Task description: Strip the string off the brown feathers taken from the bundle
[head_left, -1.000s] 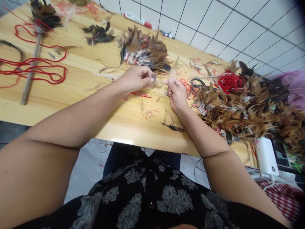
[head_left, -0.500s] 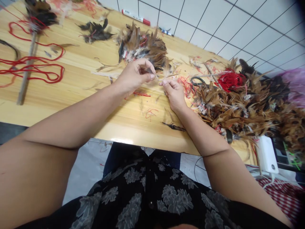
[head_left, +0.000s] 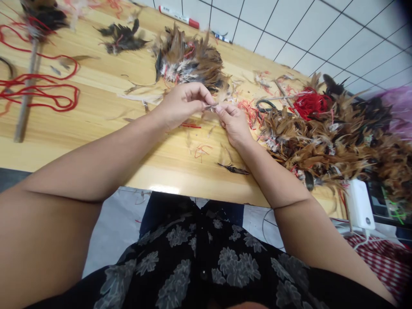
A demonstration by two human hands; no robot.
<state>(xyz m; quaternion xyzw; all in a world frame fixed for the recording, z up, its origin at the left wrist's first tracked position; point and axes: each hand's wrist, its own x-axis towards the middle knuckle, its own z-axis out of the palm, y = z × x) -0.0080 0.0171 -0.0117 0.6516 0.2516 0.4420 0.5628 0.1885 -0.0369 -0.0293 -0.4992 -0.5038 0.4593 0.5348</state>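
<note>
Over the middle of the table, my left hand (head_left: 184, 103) has thumb and forefinger pinched on a small, thin, pale feather (head_left: 210, 107). My right hand (head_left: 235, 123) meets it there, its thumb and forefinger closed at the feather's right end. The fingertips nearly touch and cover much of the feather. Just beyond my hands lies a bundle of brown feathers (head_left: 196, 60) with white bases and red string. A short red string (head_left: 191, 125) rests below my left hand.
At left, red cord (head_left: 64, 102) crosses a stick (head_left: 27, 94) topped with dark feathers. A large brown feather pile (head_left: 309, 141) covers the right side, with red string (head_left: 311, 105) and black-handled scissors (head_left: 265, 104) behind. Markers (head_left: 178, 17) lie along the tiled wall.
My hands have come closer together, so the fingertips now nearly meet at the feather. The view has shifted slightly, with the table's items a little further left.
</note>
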